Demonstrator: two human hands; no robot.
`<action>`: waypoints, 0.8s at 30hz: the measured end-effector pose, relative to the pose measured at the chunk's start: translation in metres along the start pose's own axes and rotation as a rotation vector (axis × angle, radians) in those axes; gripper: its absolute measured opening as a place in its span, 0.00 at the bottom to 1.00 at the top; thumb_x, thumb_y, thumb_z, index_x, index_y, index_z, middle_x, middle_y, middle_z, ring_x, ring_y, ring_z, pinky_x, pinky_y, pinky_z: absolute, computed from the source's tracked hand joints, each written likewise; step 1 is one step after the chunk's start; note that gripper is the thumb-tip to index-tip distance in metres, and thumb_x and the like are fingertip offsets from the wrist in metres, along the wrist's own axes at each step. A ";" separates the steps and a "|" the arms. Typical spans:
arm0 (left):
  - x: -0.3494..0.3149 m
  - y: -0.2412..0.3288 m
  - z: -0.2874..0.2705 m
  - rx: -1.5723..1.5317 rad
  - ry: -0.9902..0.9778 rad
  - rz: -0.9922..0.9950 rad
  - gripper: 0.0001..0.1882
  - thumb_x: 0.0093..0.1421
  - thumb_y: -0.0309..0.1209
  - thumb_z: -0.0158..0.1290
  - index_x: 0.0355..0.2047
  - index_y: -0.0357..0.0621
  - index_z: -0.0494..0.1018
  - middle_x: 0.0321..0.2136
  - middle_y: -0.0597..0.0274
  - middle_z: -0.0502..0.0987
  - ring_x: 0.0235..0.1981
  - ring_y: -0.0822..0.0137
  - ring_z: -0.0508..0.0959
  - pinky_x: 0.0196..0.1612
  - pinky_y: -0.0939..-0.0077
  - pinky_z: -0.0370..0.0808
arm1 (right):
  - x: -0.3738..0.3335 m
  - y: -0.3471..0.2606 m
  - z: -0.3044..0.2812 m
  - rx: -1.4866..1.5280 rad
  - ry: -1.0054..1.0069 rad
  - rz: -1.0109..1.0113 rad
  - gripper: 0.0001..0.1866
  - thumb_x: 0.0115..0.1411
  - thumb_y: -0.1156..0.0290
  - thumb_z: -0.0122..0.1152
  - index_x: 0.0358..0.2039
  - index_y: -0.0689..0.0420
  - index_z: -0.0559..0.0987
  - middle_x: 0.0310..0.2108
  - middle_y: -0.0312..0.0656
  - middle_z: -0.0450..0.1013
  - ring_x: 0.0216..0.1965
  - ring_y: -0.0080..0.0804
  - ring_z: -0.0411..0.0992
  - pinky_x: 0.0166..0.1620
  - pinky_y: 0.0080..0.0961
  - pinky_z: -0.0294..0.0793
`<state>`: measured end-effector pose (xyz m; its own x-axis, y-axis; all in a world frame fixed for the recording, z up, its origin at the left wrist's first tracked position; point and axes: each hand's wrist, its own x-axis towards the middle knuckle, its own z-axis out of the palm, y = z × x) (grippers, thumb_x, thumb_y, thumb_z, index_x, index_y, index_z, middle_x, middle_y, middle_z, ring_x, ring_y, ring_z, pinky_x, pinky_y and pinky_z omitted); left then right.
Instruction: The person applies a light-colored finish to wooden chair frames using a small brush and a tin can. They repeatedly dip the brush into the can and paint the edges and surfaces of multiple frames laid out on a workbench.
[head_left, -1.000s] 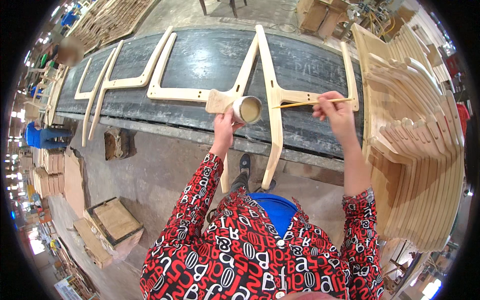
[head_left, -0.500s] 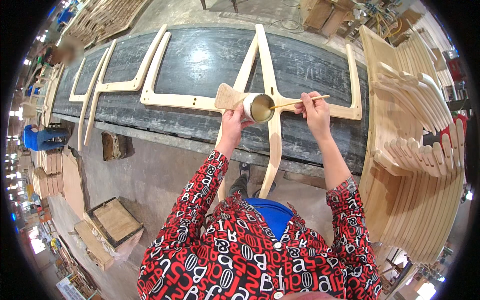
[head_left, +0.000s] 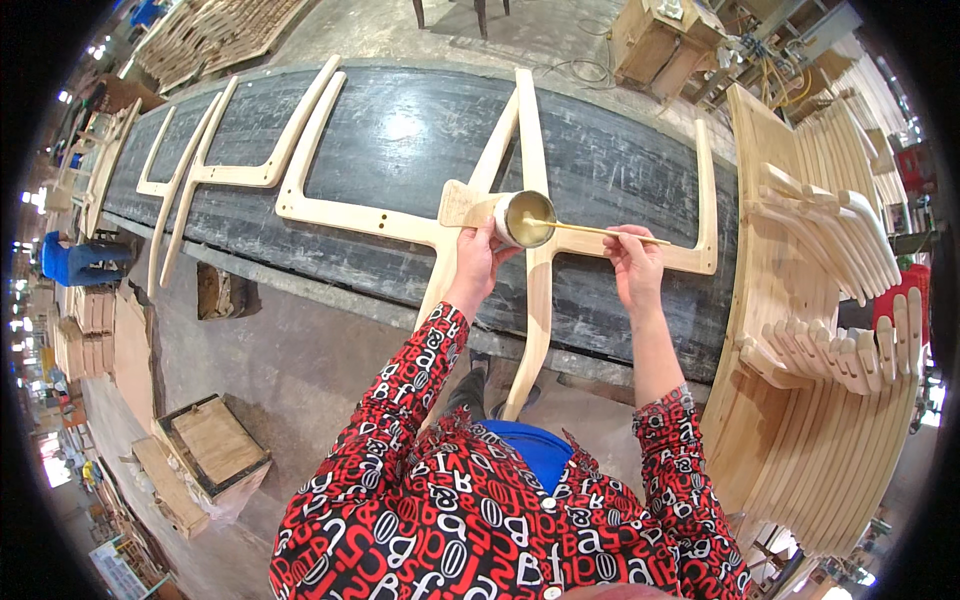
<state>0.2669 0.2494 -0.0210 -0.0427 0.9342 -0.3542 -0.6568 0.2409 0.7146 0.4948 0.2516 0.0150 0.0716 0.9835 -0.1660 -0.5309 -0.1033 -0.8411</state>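
My left hand [head_left: 477, 262] is closed round a small round can [head_left: 506, 222] of pale yellowish liquid, perhaps glue. A flat, pale wooden piece [head_left: 461, 204] juts out beside the can; whether my fingers hold it too is hidden. My right hand [head_left: 635, 265] pinches a thin wooden stick [head_left: 600, 231], whose far end dips into the liquid. Beneath both hands, pale wooden chair-side frames [head_left: 538, 300] lie on the dark table, their ends overhanging its near edge. One frame [head_left: 360, 215] reaches left from the can, and another's bar runs right below my right hand.
More wooden frames [head_left: 236, 174] lie along the dark table [head_left: 400, 110] to the left. Stacked boards and curved wooden parts [head_left: 815, 240] crowd the right side. A wooden box [head_left: 215, 445] stands on the floor at the lower left. Another person [head_left: 85, 260] is at the far left.
The view has shifted a little. The stick now lies at a flatter slant with its tip deeper across the can, and my right hand sits lower.
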 end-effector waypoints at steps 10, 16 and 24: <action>0.032 -0.023 0.006 -0.070 -0.004 0.005 0.13 0.65 0.35 0.39 0.44 0.43 0.66 0.40 0.58 0.73 0.39 0.65 0.76 0.36 0.63 0.79 | 0.030 0.026 -0.016 0.111 0.251 0.135 0.09 0.58 0.65 0.58 0.26 0.54 0.71 0.21 0.38 0.71 0.20 0.23 0.69 0.23 0.19 0.69; 0.043 -0.032 -0.026 -0.021 0.133 -0.007 0.14 0.65 0.35 0.39 0.47 0.41 0.64 0.41 0.56 0.72 0.39 0.62 0.76 0.37 0.61 0.79 | 0.062 0.003 -0.005 -0.300 0.053 -0.101 0.08 0.60 0.69 0.55 0.27 0.58 0.70 0.23 0.41 0.73 0.23 0.23 0.72 0.26 0.18 0.71; 0.012 -0.034 -0.074 -0.079 0.243 -0.008 0.16 0.66 0.36 0.37 0.48 0.39 0.63 0.42 0.53 0.72 0.40 0.59 0.76 0.39 0.58 0.78 | 0.089 0.019 0.020 -0.882 -0.102 -0.275 0.09 0.57 0.69 0.57 0.25 0.60 0.71 0.19 0.37 0.72 0.21 0.20 0.71 0.26 0.19 0.69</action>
<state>0.2327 0.2328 -0.0939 -0.2110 0.8392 -0.5012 -0.7145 0.2175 0.6650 0.4743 0.3406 -0.0052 0.0033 0.9941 0.1083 0.3306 0.1012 -0.9383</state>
